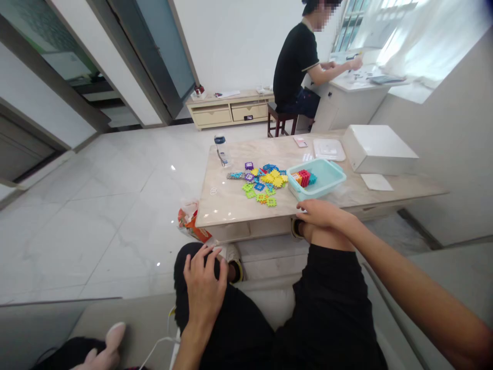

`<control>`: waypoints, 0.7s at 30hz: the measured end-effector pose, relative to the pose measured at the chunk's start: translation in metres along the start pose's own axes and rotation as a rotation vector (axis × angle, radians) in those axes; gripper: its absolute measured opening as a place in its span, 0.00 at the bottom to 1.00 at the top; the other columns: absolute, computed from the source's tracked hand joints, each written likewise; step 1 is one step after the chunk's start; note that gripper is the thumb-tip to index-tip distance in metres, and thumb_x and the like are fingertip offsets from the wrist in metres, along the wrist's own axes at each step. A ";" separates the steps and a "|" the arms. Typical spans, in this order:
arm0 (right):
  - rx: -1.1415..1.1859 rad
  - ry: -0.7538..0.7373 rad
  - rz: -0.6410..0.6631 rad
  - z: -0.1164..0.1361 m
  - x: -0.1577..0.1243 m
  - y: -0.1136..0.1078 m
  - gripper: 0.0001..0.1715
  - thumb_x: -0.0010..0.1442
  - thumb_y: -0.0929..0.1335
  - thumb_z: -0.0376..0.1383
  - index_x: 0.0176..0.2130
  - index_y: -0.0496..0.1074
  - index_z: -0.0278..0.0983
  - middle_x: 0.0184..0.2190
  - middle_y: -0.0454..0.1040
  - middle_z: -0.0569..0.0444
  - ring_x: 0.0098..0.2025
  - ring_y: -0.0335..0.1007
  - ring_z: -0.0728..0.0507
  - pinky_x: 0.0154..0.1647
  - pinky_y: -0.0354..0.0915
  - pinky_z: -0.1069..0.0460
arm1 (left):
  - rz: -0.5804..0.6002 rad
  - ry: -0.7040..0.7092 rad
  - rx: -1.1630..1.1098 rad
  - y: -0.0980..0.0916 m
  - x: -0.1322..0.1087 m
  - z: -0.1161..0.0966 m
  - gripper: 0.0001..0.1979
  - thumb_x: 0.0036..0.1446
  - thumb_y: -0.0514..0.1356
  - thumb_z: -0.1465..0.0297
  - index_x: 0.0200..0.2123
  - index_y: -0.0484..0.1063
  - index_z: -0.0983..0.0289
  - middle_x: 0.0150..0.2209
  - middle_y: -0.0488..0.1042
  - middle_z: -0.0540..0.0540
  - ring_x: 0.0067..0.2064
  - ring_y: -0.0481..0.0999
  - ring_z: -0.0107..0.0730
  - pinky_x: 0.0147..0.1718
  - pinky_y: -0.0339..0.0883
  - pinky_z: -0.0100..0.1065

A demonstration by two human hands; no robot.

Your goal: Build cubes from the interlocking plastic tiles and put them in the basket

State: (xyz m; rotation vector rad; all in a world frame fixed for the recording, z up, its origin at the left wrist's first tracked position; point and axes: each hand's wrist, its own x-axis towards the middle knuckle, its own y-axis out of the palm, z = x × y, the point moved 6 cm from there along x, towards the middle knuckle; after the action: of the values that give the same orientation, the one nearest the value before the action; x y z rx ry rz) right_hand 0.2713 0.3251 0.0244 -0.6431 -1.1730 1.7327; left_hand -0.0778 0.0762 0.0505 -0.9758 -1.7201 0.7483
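Note:
I sit in front of a low marble table. My left hand lies flat on my left thigh with its fingers spread, holding nothing. My right hand rests palm down on my right knee at the table's near edge, fingers loosely together and empty. On the table lies a scatter of colourful interlocking plastic pieces. Beside them stands a light blue bin with a few more pieces inside.
A water bottle, a white lid, a white box and a paper sheet also sit on the table. An orange bag lies on the floor. Another person works at a far desk. A low cabinet lines the wall.

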 end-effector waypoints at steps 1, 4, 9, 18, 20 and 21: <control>-0.004 -0.026 0.062 0.005 0.018 0.009 0.10 0.60 0.76 0.45 0.37 0.82 0.41 0.36 0.86 0.47 0.37 0.83 0.36 0.43 0.74 0.46 | 0.016 0.042 -0.065 0.003 0.023 -0.002 0.12 0.73 0.59 0.66 0.55 0.78 0.57 0.57 0.80 0.61 0.63 0.78 0.53 0.70 0.64 0.60; -0.099 -0.119 0.241 0.029 0.076 0.035 0.12 0.67 0.72 0.42 0.45 0.84 0.39 0.44 0.87 0.42 0.45 0.84 0.33 0.50 0.74 0.45 | 0.101 0.076 -0.255 0.025 0.119 -0.004 0.11 0.75 0.56 0.67 0.49 0.79 0.59 0.49 0.84 0.58 0.54 0.82 0.44 0.58 0.74 0.45; -0.198 -0.137 0.279 0.065 0.187 0.067 0.12 0.69 0.70 0.34 0.48 0.84 0.37 0.49 0.86 0.42 0.52 0.82 0.33 0.55 0.71 0.45 | 0.237 0.034 -0.236 0.086 0.276 0.020 0.12 0.74 0.58 0.66 0.53 0.80 0.59 0.46 0.86 0.55 0.45 0.85 0.42 0.48 0.74 0.39; -0.299 -0.216 0.285 0.137 0.351 0.151 0.30 0.71 0.74 0.41 0.65 0.73 0.29 0.64 0.76 0.34 0.65 0.73 0.31 0.67 0.66 0.42 | 0.474 -0.087 0.084 0.144 0.254 0.091 0.15 0.77 0.54 0.66 0.53 0.79 0.62 0.45 0.85 0.62 0.45 0.86 0.52 0.45 0.74 0.44; -0.354 -0.185 0.326 0.141 0.366 0.168 0.33 0.68 0.78 0.43 0.64 0.73 0.28 0.63 0.76 0.31 0.64 0.73 0.29 0.65 0.67 0.41 | 0.536 -0.030 0.079 0.148 0.241 0.088 0.15 0.77 0.53 0.66 0.53 0.79 0.63 0.45 0.84 0.64 0.45 0.86 0.52 0.43 0.75 0.44; -0.371 -0.170 0.337 0.140 0.370 0.173 0.33 0.67 0.78 0.42 0.63 0.73 0.28 0.62 0.77 0.30 0.63 0.74 0.28 0.64 0.68 0.40 | 0.540 -0.010 0.076 0.148 0.238 0.085 0.15 0.77 0.53 0.65 0.53 0.78 0.63 0.45 0.84 0.64 0.45 0.86 0.52 0.43 0.75 0.44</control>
State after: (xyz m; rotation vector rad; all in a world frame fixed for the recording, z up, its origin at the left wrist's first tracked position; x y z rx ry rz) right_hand -0.0741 0.5731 -0.0499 -0.9764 -1.5997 1.8907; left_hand -0.1651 0.3521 0.0063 -1.4050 -1.4308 1.1530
